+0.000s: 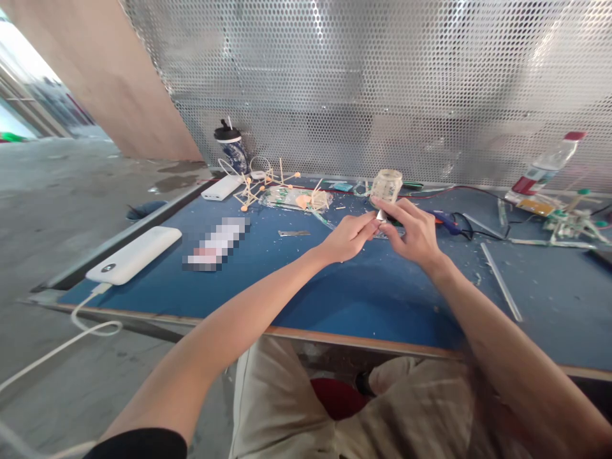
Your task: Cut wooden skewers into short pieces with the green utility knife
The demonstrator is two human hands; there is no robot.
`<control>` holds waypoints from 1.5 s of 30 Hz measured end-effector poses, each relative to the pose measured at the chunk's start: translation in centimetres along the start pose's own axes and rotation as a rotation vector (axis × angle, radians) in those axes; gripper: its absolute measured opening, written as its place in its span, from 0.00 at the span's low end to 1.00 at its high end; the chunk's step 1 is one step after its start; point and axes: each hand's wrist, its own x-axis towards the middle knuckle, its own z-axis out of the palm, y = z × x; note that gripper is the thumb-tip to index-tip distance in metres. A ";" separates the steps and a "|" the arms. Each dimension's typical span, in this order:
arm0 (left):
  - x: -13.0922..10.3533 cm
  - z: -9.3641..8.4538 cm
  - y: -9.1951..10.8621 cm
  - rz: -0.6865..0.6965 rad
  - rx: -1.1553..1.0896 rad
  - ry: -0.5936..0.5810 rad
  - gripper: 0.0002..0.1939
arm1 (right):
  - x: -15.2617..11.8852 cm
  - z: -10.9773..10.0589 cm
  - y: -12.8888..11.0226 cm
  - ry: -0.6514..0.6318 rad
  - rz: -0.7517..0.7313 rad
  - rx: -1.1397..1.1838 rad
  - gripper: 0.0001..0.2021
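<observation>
Currently, the person's left hand [349, 237] and right hand [414, 231] meet over the blue, flat tabletop [335, 299], with a small, bright silvery piece [381, 215] showing between their fingertips. The left hand's fingers are bunched together, pointing toward the piece, while the right hand arches over from the other side, its thumb and forefinger parted around it. Which fingers actually grip the piece I cannot tell, since the contact is small and partly covered. The step in hand looks like close, two-handed work on this piece, and the next move seems to call for steady fingertips and light pressure, with care if its edge proves sharp. The piece lies just beyond the left fingertips and within the gap of the right thumb and forefinger. Just behind the hands stands a clear, rounded glass jar [386, 186] with pale contents; to the right is a dark blue glue gun [444, 222], and left of the left hand lies a flat grey metal strip [294, 233]. Farther left sits a pale stick frame with orange joints [262, 189]; well to the right, a long translucent rod [501, 282] rests near a leaning red-capped clear bottle [540, 169].
</observation>
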 end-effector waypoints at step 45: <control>0.1 -0.6 0.7 -0.049 -0.250 -0.074 0.23 | 0.1 -0.2 -1.4 -0.016 -0.020 0.088 0.22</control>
